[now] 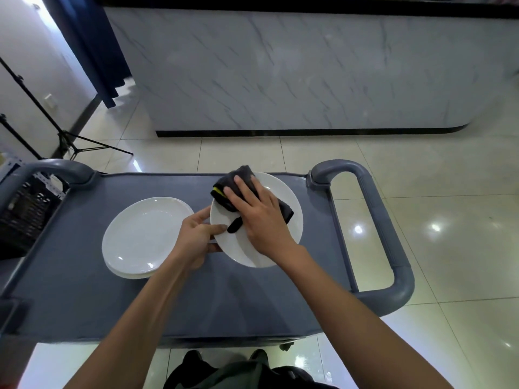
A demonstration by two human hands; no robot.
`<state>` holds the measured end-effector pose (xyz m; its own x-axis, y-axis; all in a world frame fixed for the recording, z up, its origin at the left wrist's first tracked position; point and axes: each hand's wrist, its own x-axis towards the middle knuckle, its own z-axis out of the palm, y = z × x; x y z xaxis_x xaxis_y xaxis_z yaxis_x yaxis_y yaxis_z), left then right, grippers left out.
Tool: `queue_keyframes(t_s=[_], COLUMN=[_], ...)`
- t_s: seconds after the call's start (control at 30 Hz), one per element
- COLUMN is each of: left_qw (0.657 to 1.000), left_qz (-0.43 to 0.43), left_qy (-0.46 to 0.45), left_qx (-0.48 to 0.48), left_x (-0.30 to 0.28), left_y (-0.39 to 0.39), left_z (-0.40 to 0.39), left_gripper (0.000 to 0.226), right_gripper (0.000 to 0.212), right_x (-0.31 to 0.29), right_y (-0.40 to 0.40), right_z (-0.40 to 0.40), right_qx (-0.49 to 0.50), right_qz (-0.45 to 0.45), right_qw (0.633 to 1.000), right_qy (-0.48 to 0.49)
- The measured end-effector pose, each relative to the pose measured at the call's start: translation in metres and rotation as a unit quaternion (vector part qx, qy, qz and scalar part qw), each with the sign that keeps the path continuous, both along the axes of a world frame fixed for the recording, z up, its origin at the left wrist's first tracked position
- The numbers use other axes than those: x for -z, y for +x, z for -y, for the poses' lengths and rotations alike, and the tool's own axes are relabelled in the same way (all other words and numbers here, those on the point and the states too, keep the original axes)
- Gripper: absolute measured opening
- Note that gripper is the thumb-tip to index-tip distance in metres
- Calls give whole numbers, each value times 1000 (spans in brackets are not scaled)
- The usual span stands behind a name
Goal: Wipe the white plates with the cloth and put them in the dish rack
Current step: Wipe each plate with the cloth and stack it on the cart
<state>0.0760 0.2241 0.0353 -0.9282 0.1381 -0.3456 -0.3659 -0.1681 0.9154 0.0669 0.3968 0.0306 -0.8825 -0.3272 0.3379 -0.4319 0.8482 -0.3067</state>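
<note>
A white plate point(292, 217) is held tilted above the grey cart top point(84, 290). My left hand point(196, 237) grips its left rim, thumb on the upper face and fingers under the edge. My right hand point(258, 217) lies flat on a folded dark cloth point(222, 192) with a yellow tag and presses it against the plate's face. To the left, a stack of white plates point(143, 237) rests on the cart. No dish rack shows clearly.
The cart has grey loop handles at the right point(387, 231) and far left point(50, 169). A black slatted crate point(25, 214) sits at the left edge. A marble-faced counter point(280, 74) stands beyond, and a black tripod point(67, 138) on the tiled floor.
</note>
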Motion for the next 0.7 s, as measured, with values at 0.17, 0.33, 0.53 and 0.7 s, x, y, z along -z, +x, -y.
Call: queue_keyframes(t_s=[0.17, 0.33, 0.53, 0.7], left_qw=[1000, 997, 990, 986], left_qz=[2, 3, 15, -1], left_qy=[6, 19, 45, 49], left_qx=[-22, -71, -136, -157], left_x=[0, -2, -5, -7], left_y=[3, 4, -5, -9], left_z=[-1, 0, 1, -9], left_gripper=[49, 48, 46, 45], right_gripper=[67, 65, 62, 70], right_x=[-9, -4, 14, 29], right_y=[-24, -27, -4, 21], right_z=[-17, -45, -59, -33], right_qx=[87, 160, 200, 176], right_qz=[16, 24, 34, 37], right_qw=[996, 987, 979, 984], right_qy=[-26, 0, -29, 17])
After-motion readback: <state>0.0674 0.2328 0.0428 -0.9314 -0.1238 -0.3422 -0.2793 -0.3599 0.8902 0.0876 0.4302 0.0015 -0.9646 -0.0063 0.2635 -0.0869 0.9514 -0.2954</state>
